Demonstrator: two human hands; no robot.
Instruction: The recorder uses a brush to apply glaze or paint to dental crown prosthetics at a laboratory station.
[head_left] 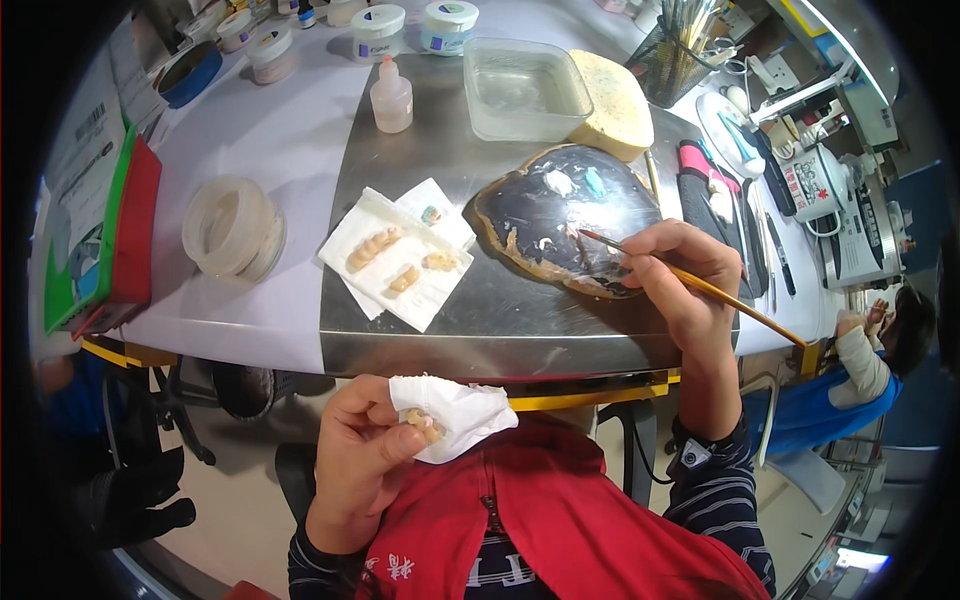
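Observation:
My left hand [360, 450] is closed around a folded white tissue [465, 420] and a small tooth-coloured dental piece [424, 427], held just off the table's front edge. In my right hand [690, 285] a fine paintbrush [745, 308] with a yellow-brown handle is gripped like a pen. Its dark red tip is over a dark, irregular slab palette [530, 225]; whether it touches cannot be made out. White paste [558, 182] and pale blue paste [595, 180] lie on the palette. Left of it, tissues [410, 300] carry several tooth-coloured dental pieces [375, 250].
Behind the palette stand a clear water tub [525, 95], a yellow sponge [612, 105] and a dropper bottle [391, 98]. A round plastic container [232, 230] is at left, beside a red-green bin [120, 230]. Tools lie on a mat [720, 215] at right. Another person [840, 400] sits far right.

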